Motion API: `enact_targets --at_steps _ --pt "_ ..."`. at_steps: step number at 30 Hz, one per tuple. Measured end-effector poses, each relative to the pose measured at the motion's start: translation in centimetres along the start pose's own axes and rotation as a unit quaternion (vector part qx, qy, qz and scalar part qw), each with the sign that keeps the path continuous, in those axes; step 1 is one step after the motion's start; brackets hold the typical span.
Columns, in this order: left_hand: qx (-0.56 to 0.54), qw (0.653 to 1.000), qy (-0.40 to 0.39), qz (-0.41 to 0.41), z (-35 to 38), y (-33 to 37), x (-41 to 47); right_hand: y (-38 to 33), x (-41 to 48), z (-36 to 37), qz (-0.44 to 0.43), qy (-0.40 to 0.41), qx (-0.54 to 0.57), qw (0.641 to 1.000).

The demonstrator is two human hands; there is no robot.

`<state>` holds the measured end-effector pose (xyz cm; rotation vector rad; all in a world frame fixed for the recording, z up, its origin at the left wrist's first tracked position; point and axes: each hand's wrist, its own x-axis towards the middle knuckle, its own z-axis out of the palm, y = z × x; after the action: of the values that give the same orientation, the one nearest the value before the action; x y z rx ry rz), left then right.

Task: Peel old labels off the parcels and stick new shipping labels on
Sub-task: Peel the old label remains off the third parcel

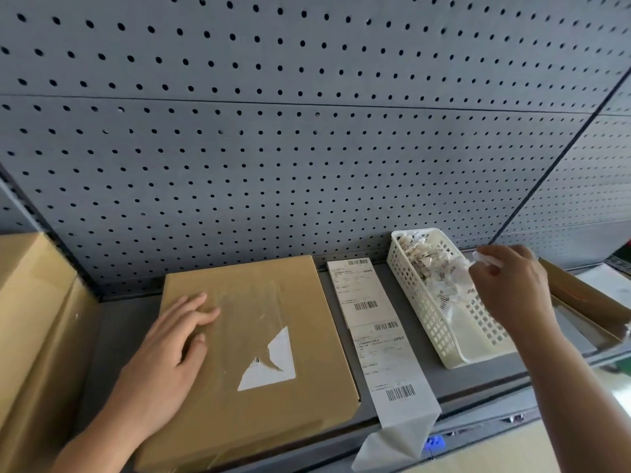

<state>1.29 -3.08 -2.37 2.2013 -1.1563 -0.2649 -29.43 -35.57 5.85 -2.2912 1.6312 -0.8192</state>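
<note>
At the far left, plain cardboard boxes (pixel 30 302) are standing stacked against a grey pegboard wall (pixel 307 131). Beside them, on a grey shelf (pixel 478 380), a flat brown parcel (pixel 300 295) is lying with its long axis running away from the person.

The left hand (pixel 170 339) is resting palm down on the parcel's left half, fingers nearly straight and spread a little, gripping nothing and pressing the parcel steady; its forearm is coming in from the lower left.

Just right of that hand and slightly nearer the person, a torn white remnant of the old label (pixel 276 363) is clinging to the parcel, roughly triangular, its widest edge facing the person. Glossy residue above it is marking where the rest of the label sat.

Right of the parcel, a strip of new shipping labels (pixel 375 336) is lying parallel to it, its near end drooping over the shelf edge.

Further right, a white slotted basket (pixel 423 322) is holding crumpled label scraps (pixel 437 268) at its far end.

The right hand (pixel 512 285) is hovering over the basket, wrist raised, thumb and fingertips pinching a small scrap of peeled label (pixel 485 259). An open carton (pixel 580 295) is sitting beyond it.

The remnant is lying well to the left of the right hand, past the strip. The left hand is nearer it, though it seems to be serving as the anchor.
</note>
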Motion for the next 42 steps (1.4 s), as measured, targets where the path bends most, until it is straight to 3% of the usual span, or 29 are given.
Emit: enact_targets --at_steps 11,16,21,29,34,42 --pt "-0.005 1.0 0.003 0.012 0.0 0.0 0.2 2.8 2.1 3.6 -0.045 -0.025 -0.025 0.998" --pt "-0.006 1.0 0.003 0.013 0.2 0.0 0.1 2.2 2.3 4.3 0.008 -0.054 0.018 0.998" --pt "-0.01 1.0 0.009 0.012 0.3 -0.1 0.2 2.0 1.9 4.9 0.008 -0.066 0.015 0.998" --pt "-0.012 1.0 0.009 0.005 0.4 -0.1 0.1 2.1 1.5 4.0 -0.056 0.005 -0.008 0.998" --pt "-0.016 1.0 0.01 0.009 0.3 -0.1 0.2 0.9 1.0 2.9 -0.074 0.045 0.036 0.996" --pt "-0.019 1.0 0.008 0.01 0.3 -0.1 0.1 -2.7 -0.2 3.6 -0.12 -0.015 0.092 0.988"
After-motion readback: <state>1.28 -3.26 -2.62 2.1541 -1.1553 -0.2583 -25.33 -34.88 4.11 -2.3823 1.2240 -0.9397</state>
